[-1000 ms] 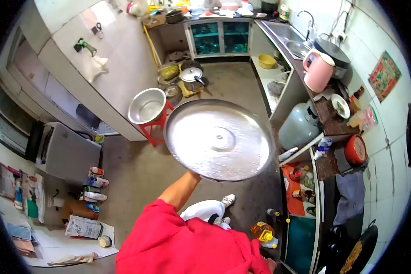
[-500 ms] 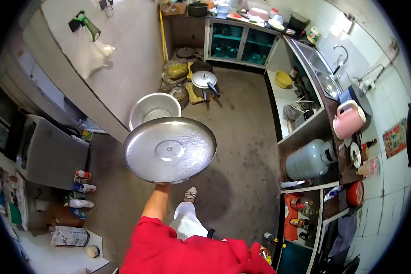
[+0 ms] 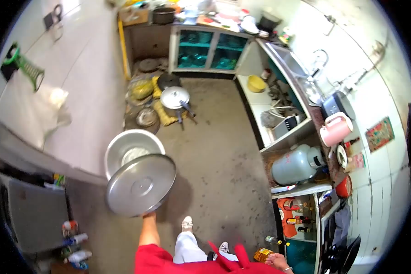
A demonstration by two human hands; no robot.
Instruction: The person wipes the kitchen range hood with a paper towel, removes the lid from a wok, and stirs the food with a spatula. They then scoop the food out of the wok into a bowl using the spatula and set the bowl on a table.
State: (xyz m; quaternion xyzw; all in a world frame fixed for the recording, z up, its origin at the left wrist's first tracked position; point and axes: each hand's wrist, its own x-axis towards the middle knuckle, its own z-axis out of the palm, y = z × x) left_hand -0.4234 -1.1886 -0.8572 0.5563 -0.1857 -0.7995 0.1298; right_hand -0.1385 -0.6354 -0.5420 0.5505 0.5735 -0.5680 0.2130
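Note:
A large round metal lid [image 3: 142, 186] is held out low at the left, tilted, by my left hand [image 3: 149, 213], whose fingers are mostly hidden beneath its lower edge. Partly behind the lid stands a wide metal basin [image 3: 133, 138] with something pale inside; the lid overlaps the basin's lower part in view. My right hand [image 3: 277, 261] shows at the bottom right, beside a bottle of amber oil [image 3: 262, 255]; whether it touches the bottle I cannot tell, and its fingers look curled.
A lidded pressure cooker [image 3: 175, 97] stands on the floor ahead. To the right are a gas cylinder [image 3: 293, 165], a yellow bowl [image 3: 256, 84] on a low shelf and a pink kettle [image 3: 336, 130] on the counter. A grey appliance [image 3: 37, 212] stands at the left.
The lid has moved left and down in view, in front of the basin, and is tilted more. My right hand has come into clear view. The basin and cooker look nearer.

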